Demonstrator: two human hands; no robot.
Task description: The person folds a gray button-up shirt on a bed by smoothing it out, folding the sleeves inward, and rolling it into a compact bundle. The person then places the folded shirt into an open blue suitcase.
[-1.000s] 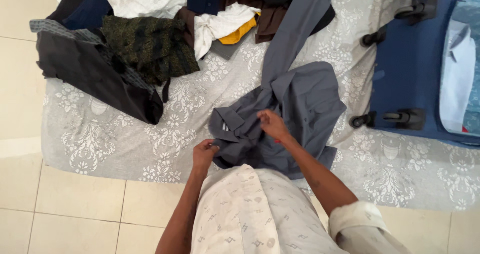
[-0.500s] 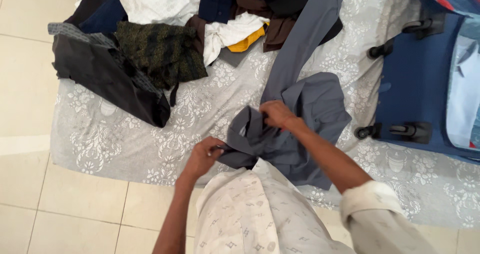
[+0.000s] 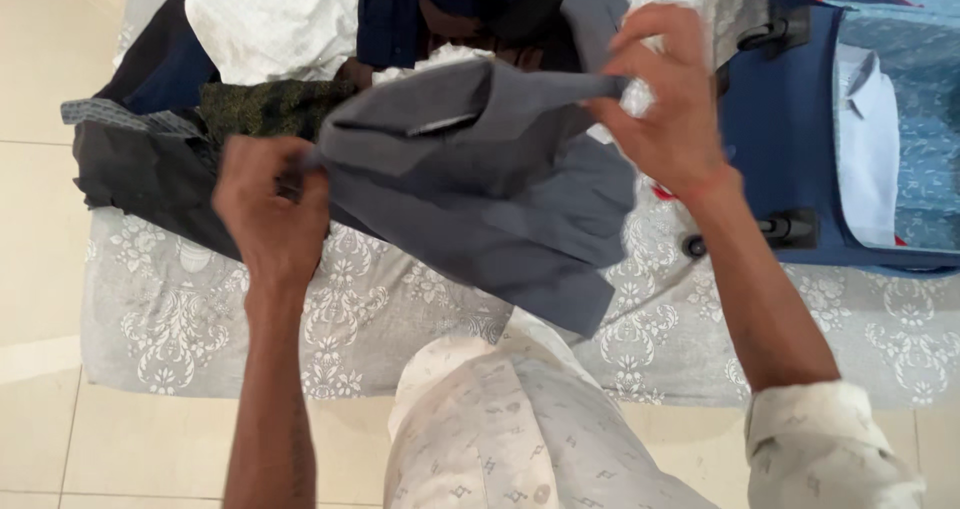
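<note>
A grey garment (image 3: pixel 490 189) hangs in the air above a patterned grey bedsheet (image 3: pixel 330 319). My left hand (image 3: pixel 270 209) grips its left edge in a closed fist. My right hand (image 3: pixel 665 99) pinches its upper right corner between thumb and fingers. The cloth is stretched between both hands and its lower part droops toward me.
A heap of clothes lies behind: a white piece (image 3: pixel 270 19), a dark green patterned one (image 3: pixel 265 109), a black one (image 3: pixel 150 179), dark blue ones (image 3: pixel 400 14). An open blue suitcase (image 3: pixel 780 129) with folded light shirts (image 3: pixel 865 139) sits at right. Tiled floor (image 3: pixel 40 269) lies left.
Both hands have lifted the grey garment off the sheet and spread apart, pulling it out wide. The view has come closer to the bed.
</note>
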